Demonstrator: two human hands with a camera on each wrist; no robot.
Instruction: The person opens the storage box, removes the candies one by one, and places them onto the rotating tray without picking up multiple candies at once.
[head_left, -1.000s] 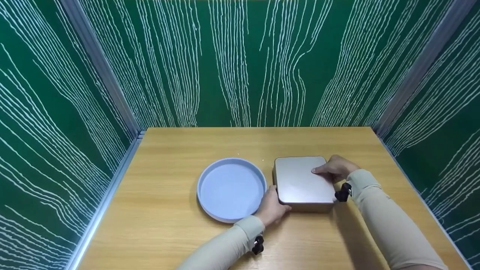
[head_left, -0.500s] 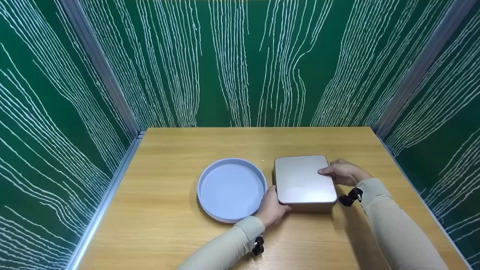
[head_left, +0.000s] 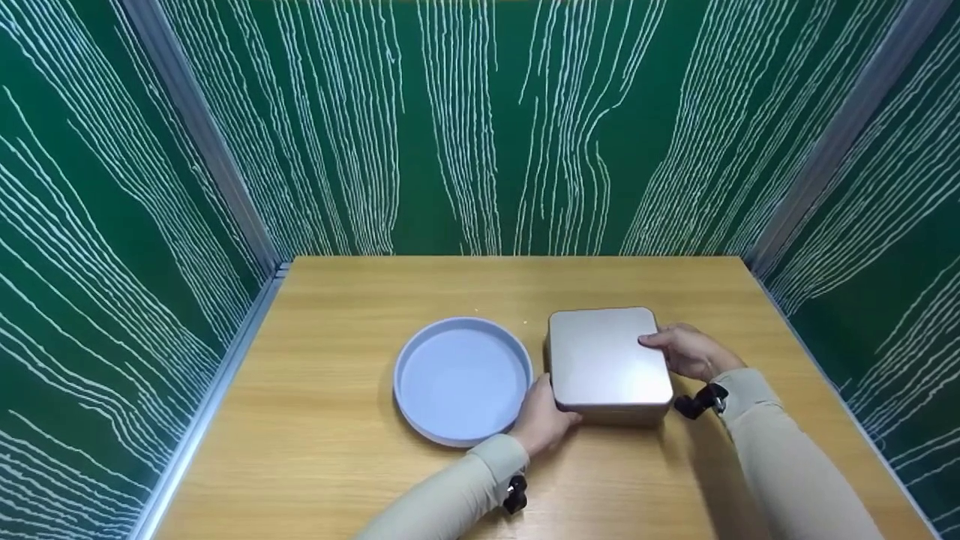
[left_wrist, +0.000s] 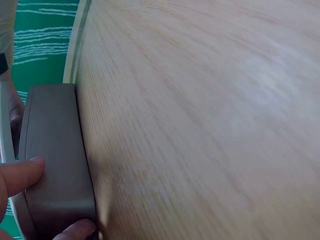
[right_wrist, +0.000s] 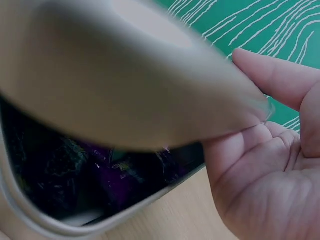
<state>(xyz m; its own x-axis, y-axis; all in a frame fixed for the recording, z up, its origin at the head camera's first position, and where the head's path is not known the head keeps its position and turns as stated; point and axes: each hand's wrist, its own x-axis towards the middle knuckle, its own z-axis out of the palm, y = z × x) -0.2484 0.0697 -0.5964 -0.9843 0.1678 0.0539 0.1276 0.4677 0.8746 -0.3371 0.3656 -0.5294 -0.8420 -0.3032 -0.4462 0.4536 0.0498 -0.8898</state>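
A square metal tin [left_wrist: 56,135] stands on the table to the right of a pale blue round plate [head_left: 465,382]. My left hand [head_left: 541,417] grips the tin's near left corner, its fingers against the side walls. My right hand [head_left: 696,352] pinches the right edge of the silvery lid [head_left: 606,358], thumb on top and fingers beneath. In the right wrist view the lid [right_wrist: 125,90] is raised and tilted off the rim, blurred. Through the gap show dark, shiny purple pieces [right_wrist: 110,175] inside the tin; their kind is unclear.
The wooden table [head_left: 322,360] bears the plate, which lies close beside my left hand. Green panels [head_left: 420,172] with white wavy lines enclose the table at the back and both sides, with metal posts [head_left: 225,157] at the corners.
My right hand has moved rightward and its thumb sits nearer the lid's edge. The lid's right side has risen from the tin. My left hand and the plate stay in place.
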